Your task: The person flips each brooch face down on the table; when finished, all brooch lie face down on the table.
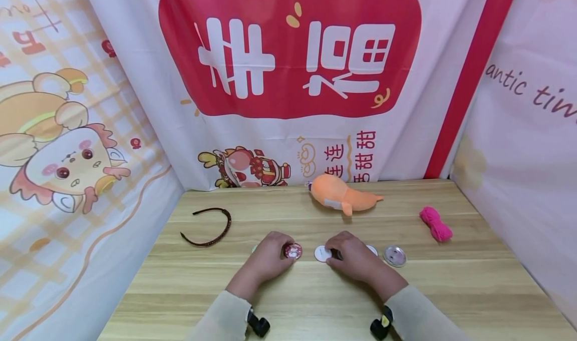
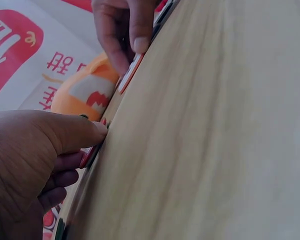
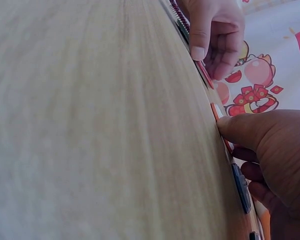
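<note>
My left hand pinches the edge of a round red badge with a pale figure on it, low over the table. A hand's width to the right, my right hand grips a round white disc between thumb and fingers. In the right wrist view this white disc has an orange-red rim and lies flat at the table surface. Partly behind the right hand sits another white disc, with a silver metal badge back beside it. A sliver of something green shows behind the left hand.
On the wooden table, a dark beaded headband lies at the left. An orange plush toy rests at the back against the printed curtain. A bundle of pink yarn is at the right.
</note>
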Action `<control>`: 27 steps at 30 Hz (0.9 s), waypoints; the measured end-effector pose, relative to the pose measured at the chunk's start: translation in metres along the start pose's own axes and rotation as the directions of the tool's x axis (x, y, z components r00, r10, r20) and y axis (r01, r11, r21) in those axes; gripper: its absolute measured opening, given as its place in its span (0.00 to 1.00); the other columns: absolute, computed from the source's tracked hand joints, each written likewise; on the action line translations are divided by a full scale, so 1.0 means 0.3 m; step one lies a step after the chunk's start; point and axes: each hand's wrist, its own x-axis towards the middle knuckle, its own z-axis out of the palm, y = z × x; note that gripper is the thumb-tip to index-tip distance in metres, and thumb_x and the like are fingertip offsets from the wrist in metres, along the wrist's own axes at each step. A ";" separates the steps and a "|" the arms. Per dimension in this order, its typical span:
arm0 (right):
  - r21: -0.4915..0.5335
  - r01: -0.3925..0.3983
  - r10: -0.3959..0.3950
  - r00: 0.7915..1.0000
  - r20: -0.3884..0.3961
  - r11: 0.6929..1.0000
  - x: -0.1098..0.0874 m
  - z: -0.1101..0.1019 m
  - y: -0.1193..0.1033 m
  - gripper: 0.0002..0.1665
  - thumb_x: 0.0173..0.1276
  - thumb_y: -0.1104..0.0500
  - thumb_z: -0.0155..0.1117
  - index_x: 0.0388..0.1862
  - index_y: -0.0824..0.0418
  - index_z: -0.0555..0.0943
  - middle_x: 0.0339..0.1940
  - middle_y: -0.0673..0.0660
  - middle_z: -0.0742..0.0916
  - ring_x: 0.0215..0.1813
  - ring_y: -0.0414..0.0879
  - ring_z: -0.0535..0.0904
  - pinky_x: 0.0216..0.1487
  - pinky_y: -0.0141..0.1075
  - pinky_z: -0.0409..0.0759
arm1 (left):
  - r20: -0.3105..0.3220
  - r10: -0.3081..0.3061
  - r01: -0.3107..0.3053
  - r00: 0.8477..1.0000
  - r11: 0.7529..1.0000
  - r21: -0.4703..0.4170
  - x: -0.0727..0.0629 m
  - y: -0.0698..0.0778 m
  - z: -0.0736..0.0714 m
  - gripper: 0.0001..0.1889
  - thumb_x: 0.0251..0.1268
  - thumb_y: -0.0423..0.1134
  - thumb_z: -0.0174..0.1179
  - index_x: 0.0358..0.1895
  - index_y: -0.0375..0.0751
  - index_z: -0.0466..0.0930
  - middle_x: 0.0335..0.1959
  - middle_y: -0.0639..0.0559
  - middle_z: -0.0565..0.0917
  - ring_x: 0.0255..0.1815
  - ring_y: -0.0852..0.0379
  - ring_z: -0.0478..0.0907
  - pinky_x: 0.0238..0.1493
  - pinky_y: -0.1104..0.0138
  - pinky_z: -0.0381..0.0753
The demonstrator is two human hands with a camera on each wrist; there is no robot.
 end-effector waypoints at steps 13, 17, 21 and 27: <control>0.011 -0.043 0.043 0.999 0.015 0.999 0.013 -0.005 -0.017 0.18 0.71 0.51 0.80 0.57 0.53 0.90 0.55 0.49 0.91 0.64 0.48 0.82 0.70 0.50 0.83 | 0.015 0.068 -0.067 0.998 0.998 -0.008 -0.010 -0.014 0.002 0.18 0.68 0.50 0.77 0.58 0.51 0.92 0.54 0.58 0.90 0.58 0.57 0.82 0.66 0.55 0.85; 0.028 -0.027 0.026 1.000 0.012 0.999 0.037 -0.005 -0.050 0.20 0.70 0.49 0.80 0.58 0.54 0.90 0.55 0.49 0.91 0.65 0.49 0.82 0.71 0.51 0.82 | 0.007 0.072 -0.072 0.997 0.997 -0.010 -0.014 -0.014 0.002 0.17 0.69 0.50 0.77 0.57 0.52 0.92 0.54 0.58 0.90 0.58 0.57 0.83 0.66 0.55 0.85; 0.007 0.034 -0.034 0.999 0.019 0.999 0.071 0.021 -0.088 0.20 0.71 0.48 0.79 0.58 0.52 0.90 0.55 0.48 0.92 0.64 0.48 0.83 0.70 0.49 0.83 | 0.004 0.080 -0.080 0.997 0.997 -0.014 -0.015 -0.013 -0.002 0.16 0.68 0.49 0.77 0.56 0.54 0.92 0.52 0.61 0.91 0.57 0.58 0.83 0.65 0.55 0.85; -0.004 0.067 -0.067 0.997 0.044 0.998 0.112 0.065 -0.135 0.14 0.73 0.51 0.77 0.55 0.50 0.91 0.51 0.43 0.91 0.62 0.43 0.82 0.68 0.46 0.84 | 0.010 0.092 -0.092 0.996 0.996 0.005 -0.013 -0.007 -0.004 0.14 0.69 0.49 0.77 0.55 0.55 0.92 0.51 0.63 0.91 0.56 0.59 0.82 0.64 0.57 0.85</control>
